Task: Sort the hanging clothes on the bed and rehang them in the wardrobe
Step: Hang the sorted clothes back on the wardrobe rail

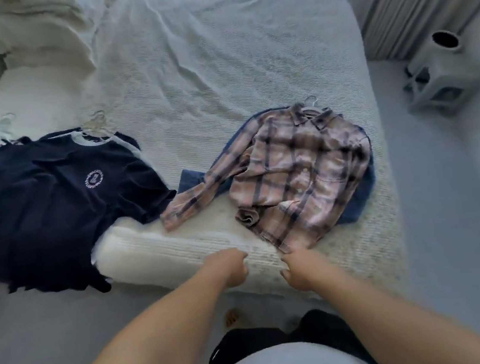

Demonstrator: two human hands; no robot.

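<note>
Your left hand (229, 266) and right hand (300, 269) both reached to the near edge of the bed (214, 61), fingers curled down against the white cover; whether either actually pinched fabric, you could not tell. The plaid shirt (296, 170) lay on a blue garment (360, 201) just beyond your right hand, its hem touching or almost touching your knuckles. The navy T-shirt (49, 204) lay well apart, to your left.
</note>
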